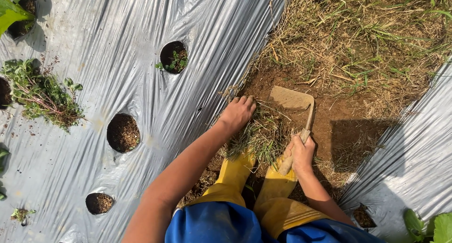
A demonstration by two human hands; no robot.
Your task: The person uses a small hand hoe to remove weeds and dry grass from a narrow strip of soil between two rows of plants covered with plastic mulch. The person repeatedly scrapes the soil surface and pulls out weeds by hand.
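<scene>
Two hands, flat hoe, stringy grass

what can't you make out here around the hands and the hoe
All in the head view:
- Left hand: fingertips buried in the grass clump, so its grip cannot be told.
- Hoe: handle's lower end hidden inside the right hand; blade caked with soil.
- Yellow boots: toes covered by the clump.
- Green leaves at lower right: cut off by the frame edge.
- Planting hole: contents too small to tell beyond soil.
</scene>
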